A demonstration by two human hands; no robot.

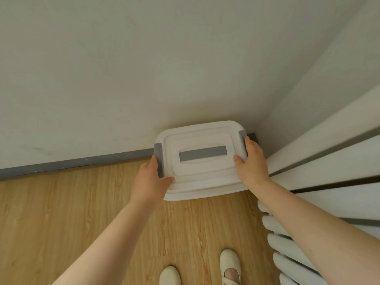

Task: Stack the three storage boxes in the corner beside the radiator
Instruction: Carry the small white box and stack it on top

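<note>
**Two hands clamped on the white box in the corner**

Two bare hands grip one box from either side. The left hand [153, 177] has its thumb pressed on the lid's near left corner, and its fingers curl out of sight around the grey side latch [159, 160], so it is closed on the box. The right hand [251, 163] mirrors it: thumb flat on the lid's right edge, fingers wrapped round the far side by the other grey latch [242, 136], also closed tight on the box.

Between the two thumbs lies the white rectangular plastic storage box [202, 177], seen from above, with a grey bar handle [203, 153] sunk in the middle of its lid. Whether other boxes sit under it cannot be told from this angle.

Beyond the fingertips, the box's far edge is close against the pale wall [123, 68] and its grey skirting board [72, 162]. Outside the right wrist runs the white ribbed radiator [287, 243]. Below the forearms, light wooden plank flooring [72, 212] and a pair of cream shoes [230, 266].
</note>
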